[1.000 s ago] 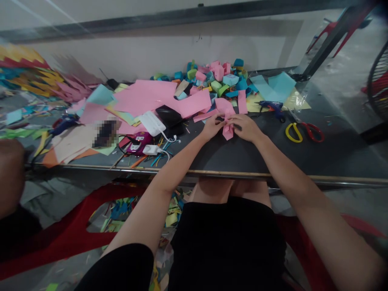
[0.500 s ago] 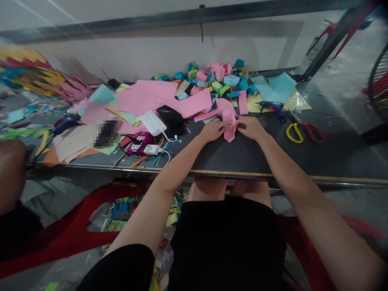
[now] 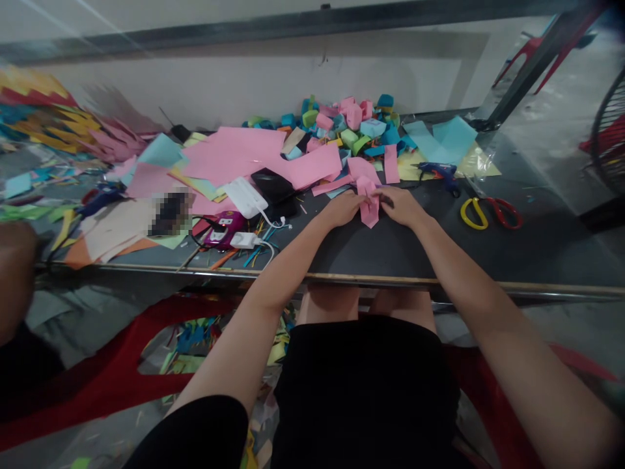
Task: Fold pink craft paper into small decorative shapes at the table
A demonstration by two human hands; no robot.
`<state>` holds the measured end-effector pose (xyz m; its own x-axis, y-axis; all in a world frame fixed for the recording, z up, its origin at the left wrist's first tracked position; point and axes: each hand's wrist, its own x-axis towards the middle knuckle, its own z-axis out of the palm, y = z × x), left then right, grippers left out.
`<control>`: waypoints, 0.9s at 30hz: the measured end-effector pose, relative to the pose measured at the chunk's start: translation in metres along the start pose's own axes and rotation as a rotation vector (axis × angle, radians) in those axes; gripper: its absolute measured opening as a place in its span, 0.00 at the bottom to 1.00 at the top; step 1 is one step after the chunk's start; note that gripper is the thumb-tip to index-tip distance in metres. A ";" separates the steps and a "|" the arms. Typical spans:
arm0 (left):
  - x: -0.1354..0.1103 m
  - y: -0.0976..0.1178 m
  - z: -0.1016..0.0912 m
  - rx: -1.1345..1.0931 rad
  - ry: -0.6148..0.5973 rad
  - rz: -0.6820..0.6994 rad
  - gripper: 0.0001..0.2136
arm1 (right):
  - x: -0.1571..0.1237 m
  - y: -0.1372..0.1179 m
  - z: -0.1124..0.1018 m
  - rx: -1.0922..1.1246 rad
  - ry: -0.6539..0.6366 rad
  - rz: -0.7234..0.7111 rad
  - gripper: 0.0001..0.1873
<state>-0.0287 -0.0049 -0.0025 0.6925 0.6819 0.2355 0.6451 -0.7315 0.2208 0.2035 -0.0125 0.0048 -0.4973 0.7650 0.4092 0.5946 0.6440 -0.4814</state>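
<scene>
I'm looking at a pale wall (image 3: 415,75), dark metal bar (image 3: 273,30) running across it; dark tabletop (image 3: 541,254) below, grey floor (image 3: 559,120) and caged fan (image 3: 610,127) far right, red chair (image 3: 107,371) lower left.

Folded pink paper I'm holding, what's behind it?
Behind the folded pink paper lies a pink sheet, then a pile of colorful pieces. The sheet's near end is covered; whether it joins the paper is hidden.

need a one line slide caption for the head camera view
Left hand and right hand handle a folded pink paper at a dark table, with scissors lying to the right.
</scene>
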 end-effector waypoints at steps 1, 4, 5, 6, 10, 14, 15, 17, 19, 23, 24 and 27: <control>0.000 0.002 -0.001 -0.007 0.000 -0.022 0.20 | -0.001 -0.001 0.000 -0.022 0.002 -0.001 0.27; -0.002 0.008 -0.005 -0.029 0.016 -0.082 0.18 | -0.001 -0.005 -0.001 -0.077 -0.010 0.021 0.30; -0.002 0.009 -0.006 -0.034 0.023 -0.095 0.17 | 0.000 -0.007 -0.002 -0.094 -0.019 0.036 0.31; -0.002 0.010 -0.006 -0.033 0.031 -0.104 0.17 | -0.001 -0.010 -0.003 -0.111 -0.024 0.057 0.30; -0.001 0.010 -0.004 -0.008 0.033 -0.107 0.15 | -0.014 -0.049 -0.005 -0.183 0.019 0.092 0.28; -0.002 0.007 0.000 -0.016 0.030 -0.065 0.13 | -0.057 -0.125 0.014 -0.169 0.260 -0.038 0.20; -0.002 0.006 0.001 -0.018 0.036 -0.063 0.12 | -0.072 -0.144 0.021 -0.140 0.296 -0.097 0.19; -0.003 0.006 0.001 -0.022 0.057 -0.074 0.11 | -0.099 -0.173 0.037 -0.099 0.331 -0.251 0.18; -0.004 0.007 -0.001 -0.035 0.070 -0.089 0.11 | -0.121 -0.190 0.050 -0.061 0.350 -0.348 0.15; -0.004 0.011 -0.005 -0.052 0.053 -0.114 0.10 | -0.145 -0.193 0.052 0.009 0.451 -0.244 0.13; -0.003 0.012 -0.007 -0.056 0.047 -0.117 0.10 | -0.148 -0.189 0.047 0.009 0.467 -0.212 0.14; -0.003 0.015 -0.010 -0.072 0.035 -0.112 0.10 | -0.159 -0.169 0.025 -0.045 0.464 -0.196 0.16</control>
<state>-0.0242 -0.0177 0.0097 0.6054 0.7595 0.2379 0.6919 -0.6500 0.3143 0.1661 -0.2430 0.0020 -0.2751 0.5406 0.7950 0.5502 0.7666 -0.3310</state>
